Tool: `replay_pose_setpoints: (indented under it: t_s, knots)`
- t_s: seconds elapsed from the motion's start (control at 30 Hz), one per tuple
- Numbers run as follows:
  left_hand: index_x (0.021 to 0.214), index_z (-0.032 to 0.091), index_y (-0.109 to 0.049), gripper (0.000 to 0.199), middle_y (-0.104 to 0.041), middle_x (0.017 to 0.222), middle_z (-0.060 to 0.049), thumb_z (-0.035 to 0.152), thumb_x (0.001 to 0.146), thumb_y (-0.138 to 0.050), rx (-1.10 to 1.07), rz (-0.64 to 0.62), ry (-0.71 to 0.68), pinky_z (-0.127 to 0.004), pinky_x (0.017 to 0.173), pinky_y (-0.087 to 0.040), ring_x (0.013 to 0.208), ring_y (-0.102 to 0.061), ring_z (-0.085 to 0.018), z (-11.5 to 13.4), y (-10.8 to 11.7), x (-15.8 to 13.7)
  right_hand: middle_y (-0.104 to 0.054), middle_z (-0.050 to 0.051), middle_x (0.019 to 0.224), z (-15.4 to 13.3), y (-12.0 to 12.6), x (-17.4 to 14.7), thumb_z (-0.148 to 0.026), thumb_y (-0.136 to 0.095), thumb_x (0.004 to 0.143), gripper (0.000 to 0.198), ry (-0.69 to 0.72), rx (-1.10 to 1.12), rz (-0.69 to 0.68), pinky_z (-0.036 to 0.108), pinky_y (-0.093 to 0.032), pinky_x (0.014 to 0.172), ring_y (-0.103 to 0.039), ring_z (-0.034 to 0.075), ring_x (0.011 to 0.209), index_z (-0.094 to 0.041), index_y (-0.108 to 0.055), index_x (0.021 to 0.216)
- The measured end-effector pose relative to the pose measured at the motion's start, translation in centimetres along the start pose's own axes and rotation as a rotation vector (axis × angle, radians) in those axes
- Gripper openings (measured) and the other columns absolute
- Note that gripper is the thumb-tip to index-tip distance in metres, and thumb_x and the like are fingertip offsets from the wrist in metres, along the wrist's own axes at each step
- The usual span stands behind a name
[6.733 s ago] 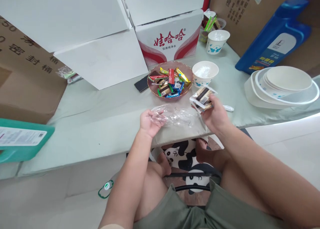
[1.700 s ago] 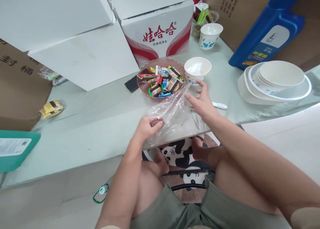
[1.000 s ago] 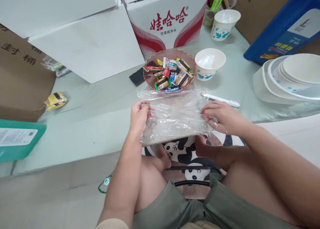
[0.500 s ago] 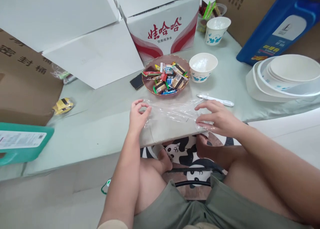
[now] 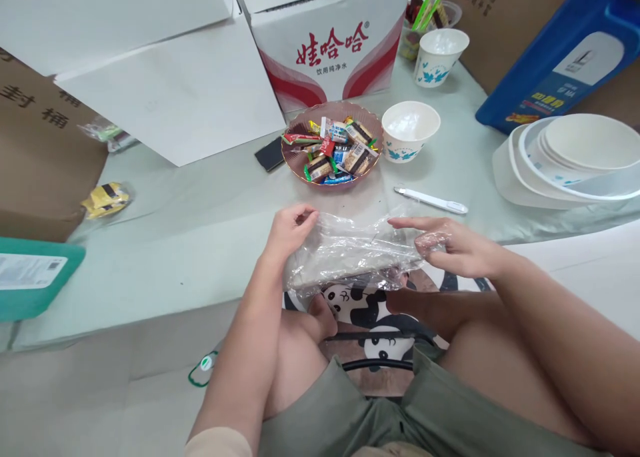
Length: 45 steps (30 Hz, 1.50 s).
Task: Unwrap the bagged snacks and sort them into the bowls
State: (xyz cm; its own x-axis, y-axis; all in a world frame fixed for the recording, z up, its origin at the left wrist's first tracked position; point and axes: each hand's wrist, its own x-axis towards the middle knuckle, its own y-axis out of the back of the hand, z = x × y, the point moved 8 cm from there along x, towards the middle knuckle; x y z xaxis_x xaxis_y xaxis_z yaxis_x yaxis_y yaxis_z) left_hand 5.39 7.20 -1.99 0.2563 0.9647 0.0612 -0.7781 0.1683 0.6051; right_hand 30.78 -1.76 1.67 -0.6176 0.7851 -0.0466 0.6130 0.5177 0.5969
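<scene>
A clear, crinkled plastic bag (image 5: 350,250) is spread between my two hands over the table's front edge. My left hand (image 5: 294,230) is closed, pinching the bag's upper left corner between thumb and fingers. On the other side, my right hand (image 5: 450,245) grips the bag's right side, its index finger stretched out and the other fingers curled, with film over them. Just beyond the bag lies a white utility knife (image 5: 431,200). Behind it stand a pink scalloped bowl (image 5: 293,160) of wrapped snacks (image 5: 334,152) and a paper cup (image 5: 410,132).
A second paper cup (image 5: 440,58) and a tub of snacks (image 5: 411,42) stand at the back. Nested white containers (image 5: 515,167) and a blue jug (image 5: 545,64) are on the right. White boxes (image 5: 170,84), a yellow packet (image 5: 107,199) and a green jug (image 5: 47,297) occupy the left.
The bag has been spread wider and now hangs lower over the table edge. Both hands have shifted slightly right, and my right index finger is straighter. The camera view has moved a little.
</scene>
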Motion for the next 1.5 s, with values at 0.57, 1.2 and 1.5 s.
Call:
replay_pose_setpoints:
  t_s: [0.57, 1.2, 1.5]
  knots:
    - [0.086, 0.019, -0.065, 0.020, -0.062, 0.068, 0.000, 0.038, 0.079, -0.063, 0.013, 0.362, 0.267, -0.026, 0.058, -0.041, 0.062, -0.056, -0.015, -2.7, 5.9, -1.3, -0.079, 0.005, 0.103, 1.7, 0.4, 0.3, -0.025, -0.049, 0.081, 0.028, -0.061, -0.078, -0.067, 0.045, -0.056, 0.085, -0.061, 0.033, 0.129, -0.026, -0.051, 0.052]
    - [0.108, 0.019, -0.069, 0.035, -0.072, 0.108, -0.007, 0.018, 0.076, -0.056, 0.121, 0.189, 0.017, -0.030, 0.084, -0.052, 0.098, -0.067, -0.020, -1.5, 3.7, -1.3, -0.077, 0.006, 0.102, 1.9, 0.5, 0.1, -0.040, -0.057, 0.083, 0.040, -0.194, 0.113, 0.009, 0.047, -0.058, 0.080, -0.063, 0.035, 0.121, -0.026, -0.053, 0.046]
    - [0.143, 0.032, -0.054, 0.068, -0.021, 0.169, -0.007, 0.034, 0.079, -0.076, 0.419, -0.210, -0.391, -0.061, 0.123, -0.022, 0.157, -0.010, -0.038, 2.1, -1.9, -3.8, -0.068, 0.004, 0.068, 5.7, 4.5, -0.9, -0.046, -0.057, 0.088, 0.036, -0.408, 0.391, 0.707, 0.032, -0.044, 0.059, -0.057, 0.016, 0.061, -0.023, -0.064, 0.062]
